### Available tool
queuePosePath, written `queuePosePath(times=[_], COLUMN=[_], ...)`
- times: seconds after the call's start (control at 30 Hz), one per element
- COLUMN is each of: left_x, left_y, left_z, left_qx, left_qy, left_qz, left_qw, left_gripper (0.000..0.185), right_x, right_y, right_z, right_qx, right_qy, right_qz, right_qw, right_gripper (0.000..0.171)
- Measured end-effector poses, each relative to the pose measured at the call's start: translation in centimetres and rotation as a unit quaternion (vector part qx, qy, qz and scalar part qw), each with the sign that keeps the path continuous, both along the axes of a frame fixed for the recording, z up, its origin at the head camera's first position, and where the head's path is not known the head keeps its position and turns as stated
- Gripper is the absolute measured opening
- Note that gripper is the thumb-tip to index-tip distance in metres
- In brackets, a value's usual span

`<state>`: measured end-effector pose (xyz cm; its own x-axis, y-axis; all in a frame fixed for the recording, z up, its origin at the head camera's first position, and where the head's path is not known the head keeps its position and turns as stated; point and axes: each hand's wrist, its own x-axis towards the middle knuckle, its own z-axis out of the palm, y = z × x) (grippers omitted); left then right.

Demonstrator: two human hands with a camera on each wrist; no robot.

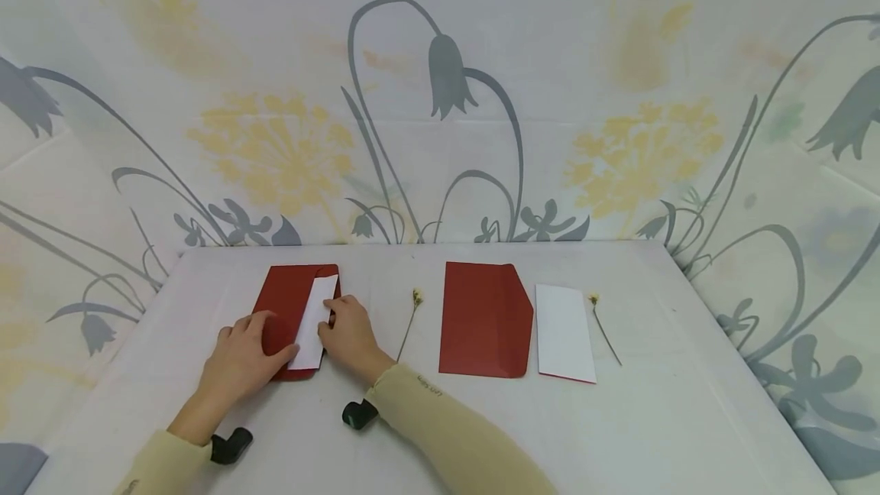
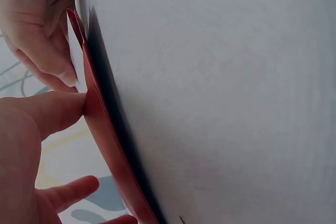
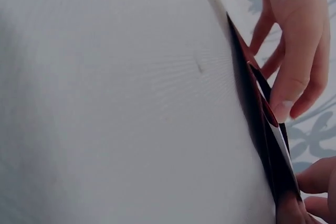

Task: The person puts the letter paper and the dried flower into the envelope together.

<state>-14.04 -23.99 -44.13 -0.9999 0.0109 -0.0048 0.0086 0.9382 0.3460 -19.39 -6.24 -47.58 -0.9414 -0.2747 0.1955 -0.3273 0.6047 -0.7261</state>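
A red envelope (image 1: pixel 285 304) lies flat at the table's left with a white card (image 1: pixel 315 319) slanting across its right half. My left hand (image 1: pixel 250 346) rests flat on the envelope, its thumb reaching toward the card's lower end. The left wrist view shows that thumb (image 2: pixel 50 114) against the envelope's edge (image 2: pixel 105 135). My right hand (image 1: pixel 335 319) has curled fingers pinching the card's right edge. In the right wrist view its fingertips (image 3: pixel 283 106) touch the card (image 3: pixel 282 141) above the envelope (image 3: pixel 260 129). I cannot tell how far the card sits inside.
A dried flower (image 1: pixel 410 321) lies just right of my right hand. Further right are a second red envelope (image 1: pixel 484 319), a second white card (image 1: pixel 565 332) and another dried flower (image 1: pixel 605 327). A white cloth covers the table (image 1: pixel 619 434); a flowered backdrop stands behind.
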Motion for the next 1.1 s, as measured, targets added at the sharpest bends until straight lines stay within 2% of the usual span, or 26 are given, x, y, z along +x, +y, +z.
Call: queuePosePath(times=[0.3,0.5,0.83,1.1], left_x=[-0.1,-0.2,-0.3,-0.3], left_y=[0.2,0.3,0.8,0.9], left_z=[0.2,0.0,0.1,0.0], left_qx=[-0.010,-0.008,-0.006,-0.016], left_qy=[0.029,0.043,0.034,0.026], left_qz=[-0.018,-0.024,-0.033,-0.039], left_qw=[0.9994,0.9988,0.9989,0.9988], left_gripper=[0.061,0.055,0.054,0.054], right_x=[-0.3,-0.4,0.0,0.7], right_y=[0.3,0.2,-0.6,-0.9], right_z=[0.2,0.0,-0.2,-0.2], right_qx=[-0.071,-0.117,-0.175,-0.179], right_qy=[-0.063,-0.086,-0.050,-0.043], right_qz=[0.011,-0.009,-0.063,-0.085], right_qw=[0.995,0.989,0.981,0.979], right_gripper=[0.038,0.037,0.031,0.024])
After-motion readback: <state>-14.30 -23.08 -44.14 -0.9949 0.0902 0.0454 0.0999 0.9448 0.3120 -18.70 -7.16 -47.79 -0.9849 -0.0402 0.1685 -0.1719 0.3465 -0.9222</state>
